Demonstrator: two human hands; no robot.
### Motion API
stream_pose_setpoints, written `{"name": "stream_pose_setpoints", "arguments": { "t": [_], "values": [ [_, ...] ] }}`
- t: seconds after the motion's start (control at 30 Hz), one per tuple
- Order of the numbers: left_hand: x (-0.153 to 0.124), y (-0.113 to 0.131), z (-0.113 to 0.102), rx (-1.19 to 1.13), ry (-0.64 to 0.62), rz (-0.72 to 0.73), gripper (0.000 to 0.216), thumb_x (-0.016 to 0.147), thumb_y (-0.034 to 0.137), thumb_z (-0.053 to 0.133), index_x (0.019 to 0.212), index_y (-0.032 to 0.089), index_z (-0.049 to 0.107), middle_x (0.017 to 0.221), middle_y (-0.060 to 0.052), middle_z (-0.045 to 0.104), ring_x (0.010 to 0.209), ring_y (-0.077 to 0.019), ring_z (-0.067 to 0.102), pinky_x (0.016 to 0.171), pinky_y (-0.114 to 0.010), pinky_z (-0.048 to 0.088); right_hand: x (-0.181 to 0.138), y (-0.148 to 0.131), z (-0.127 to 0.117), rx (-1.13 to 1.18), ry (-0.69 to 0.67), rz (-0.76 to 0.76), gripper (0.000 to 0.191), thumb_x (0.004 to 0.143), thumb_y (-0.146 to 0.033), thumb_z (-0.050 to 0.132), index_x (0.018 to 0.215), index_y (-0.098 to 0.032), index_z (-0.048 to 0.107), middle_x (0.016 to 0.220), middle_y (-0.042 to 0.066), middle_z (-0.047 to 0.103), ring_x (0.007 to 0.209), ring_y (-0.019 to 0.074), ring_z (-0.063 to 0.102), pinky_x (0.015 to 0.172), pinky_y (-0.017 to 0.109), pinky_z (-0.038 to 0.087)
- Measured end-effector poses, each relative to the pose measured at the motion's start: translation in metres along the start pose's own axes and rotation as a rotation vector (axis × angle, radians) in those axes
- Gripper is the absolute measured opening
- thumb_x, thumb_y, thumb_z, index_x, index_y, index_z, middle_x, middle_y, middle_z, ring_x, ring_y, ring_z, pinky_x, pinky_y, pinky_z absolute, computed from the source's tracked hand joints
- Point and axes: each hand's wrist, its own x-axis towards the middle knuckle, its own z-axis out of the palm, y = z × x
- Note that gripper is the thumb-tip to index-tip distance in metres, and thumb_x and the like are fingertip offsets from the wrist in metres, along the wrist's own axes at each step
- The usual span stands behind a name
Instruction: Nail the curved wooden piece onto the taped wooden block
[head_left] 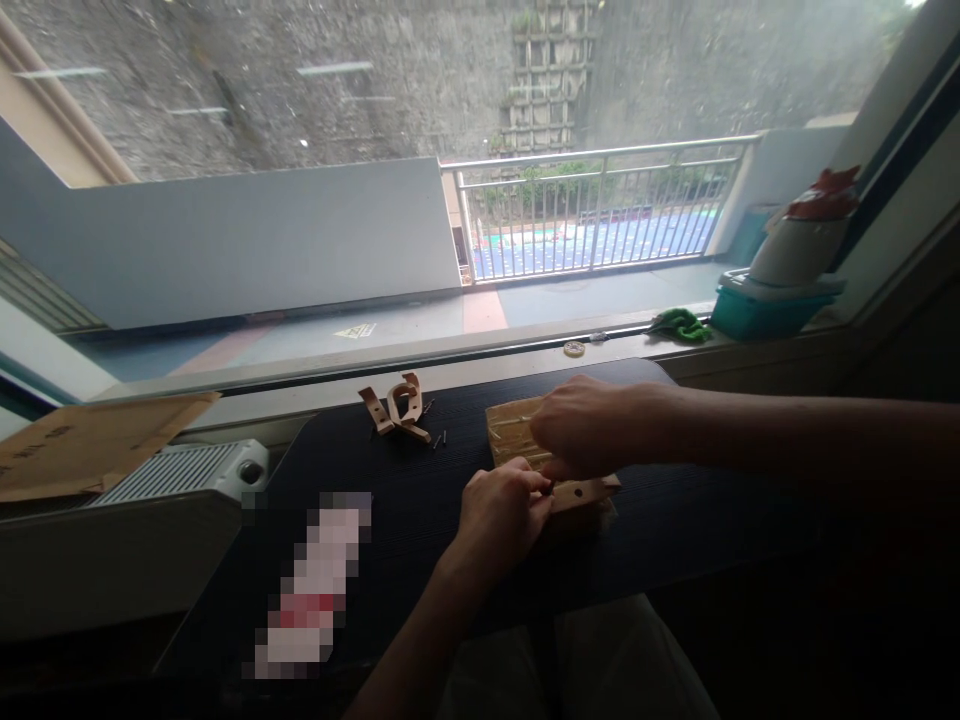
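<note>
A small wooden piece with a round hole [592,491] lies across the near edge of a yellowish-brown block [506,428], which looks wrapped in clear film or tape. My left hand [501,512] is closed at the left end of that piece, with fingertips pinching it. Right above, my right hand [574,428] is curled in a fist over the block, its fingertips meeting those of the left. Whatever the right fingers grip is hidden behind the hand. Farther off on the dark table [390,540] are curved wooden pieces [397,408] with holes.
Small screws [439,440] lie beside the curved pieces. A blurred-out pale strip [315,585] is at the table's left. On the sill are a tape roll [574,349], a green cloth [684,324] and a teal box [772,305]. Brown cardboard [97,440] rests on a white radiator [187,475].
</note>
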Motion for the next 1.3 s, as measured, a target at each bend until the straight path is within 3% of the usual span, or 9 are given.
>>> {"name": "stream_pose_setpoints", "arguments": {
  "t": [0.13, 0.33, 0.43, 0.6, 0.87, 1.13, 1.3],
  "values": [
    [-0.001, 0.000, -0.001, 0.014, 0.004, -0.004, 0.020, 0.082, 0.028, 0.053, 0.085, 0.028, 0.072, 0.092, 0.001, 0.069, 0.080, -0.0167, 0.064, 0.065, -0.026, 0.038, 0.002, -0.005, -0.012, -0.007, -0.070, -0.065, 0.013, 0.067, -0.020, 0.070, 0.059, -0.025, 0.061, 0.063, 0.000, 0.065, 0.056, 0.0167, 0.058, 0.048, 0.033, 0.038],
    [-0.002, 0.002, -0.003, -0.003, -0.015, -0.009, 0.021, 0.082, 0.028, 0.052, 0.080, 0.025, 0.072, 0.088, -0.002, 0.071, 0.080, -0.0176, 0.064, 0.060, -0.024, 0.036, 0.006, -0.010, -0.016, 0.057, -0.065, -0.141, 0.031, 0.058, 0.001, 0.065, 0.047, -0.021, 0.048, 0.063, 0.000, 0.064, 0.060, 0.0172, 0.059, 0.046, 0.031, 0.036],
    [-0.002, 0.003, -0.004, -0.008, -0.024, -0.011, 0.021, 0.082, 0.027, 0.051, 0.082, 0.025, 0.072, 0.090, -0.002, 0.071, 0.079, -0.0170, 0.064, 0.061, -0.024, 0.038, 0.005, -0.007, -0.007, 0.101, -0.029, -0.098, 0.032, 0.062, -0.004, 0.065, 0.044, -0.021, 0.045, 0.060, 0.001, 0.063, 0.059, 0.0179, 0.059, 0.047, 0.033, 0.037],
    [-0.001, 0.004, -0.007, 0.002, -0.035, -0.013, 0.022, 0.083, 0.027, 0.051, 0.089, 0.028, 0.072, 0.095, 0.000, 0.069, 0.083, -0.0166, 0.063, 0.067, -0.024, 0.040, 0.002, -0.004, -0.001, 0.122, 0.028, 0.017, 0.021, 0.071, -0.018, 0.064, 0.053, -0.025, 0.056, 0.060, 0.001, 0.063, 0.058, 0.0174, 0.059, 0.052, 0.034, 0.040],
    [-0.001, 0.002, -0.005, -0.010, -0.026, -0.031, 0.021, 0.082, 0.028, 0.052, 0.088, 0.024, 0.072, 0.089, -0.004, 0.072, 0.082, -0.0196, 0.065, 0.067, -0.026, 0.042, 0.006, -0.014, -0.019, 0.129, -0.068, -0.121, 0.032, 0.061, 0.001, 0.066, 0.045, -0.019, 0.046, 0.061, 0.000, 0.063, 0.062, 0.0176, 0.061, 0.052, 0.031, 0.042],
    [-0.001, 0.002, -0.003, 0.019, -0.010, -0.017, 0.020, 0.082, 0.027, 0.053, 0.087, 0.028, 0.072, 0.094, 0.000, 0.070, 0.082, -0.0184, 0.065, 0.066, -0.026, 0.040, 0.002, -0.006, -0.004, 0.175, -0.009, -0.027, 0.033, 0.065, -0.005, 0.065, 0.043, -0.022, 0.047, 0.053, 0.000, 0.059, 0.061, 0.0168, 0.059, 0.051, 0.031, 0.039],
    [-0.001, 0.002, -0.003, 0.021, -0.028, -0.040, 0.020, 0.082, 0.029, 0.053, 0.088, 0.027, 0.072, 0.092, -0.001, 0.070, 0.082, -0.0179, 0.064, 0.068, -0.026, 0.040, 0.001, -0.008, -0.018, 0.074, -0.110, -0.090, 0.018, 0.067, -0.009, 0.066, 0.057, -0.022, 0.059, 0.065, 0.000, 0.065, 0.062, 0.0170, 0.059, 0.052, 0.032, 0.041]
  ]
}}
